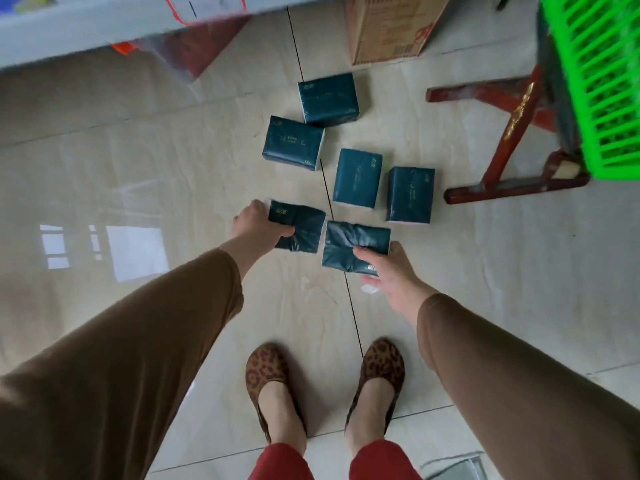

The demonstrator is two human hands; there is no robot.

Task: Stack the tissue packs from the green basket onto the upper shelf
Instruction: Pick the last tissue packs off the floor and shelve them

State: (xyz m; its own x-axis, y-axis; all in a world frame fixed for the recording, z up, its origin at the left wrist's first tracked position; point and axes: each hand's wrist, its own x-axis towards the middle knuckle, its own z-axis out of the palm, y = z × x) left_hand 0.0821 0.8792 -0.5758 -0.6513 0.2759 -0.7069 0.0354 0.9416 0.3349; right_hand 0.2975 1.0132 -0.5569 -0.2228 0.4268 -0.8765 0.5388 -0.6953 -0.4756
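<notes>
Cutting off at the frame's edge, the basket point(595, 81) and shelf point(104, 32) show only partly. A stool point(512, 133) and box point(391, 26) stand nearby. Four dark teal packs point(356, 178) lie on the floor point(138, 161); each grip, left hand point(256, 225) and right hand point(388, 271), pinches one crumpled pack.

The single head-worn camera looked steeply down from standing height at the tiled floor point(485, 271). Its wide view took in both outstretched arms and the feet point(273, 386) below.
</notes>
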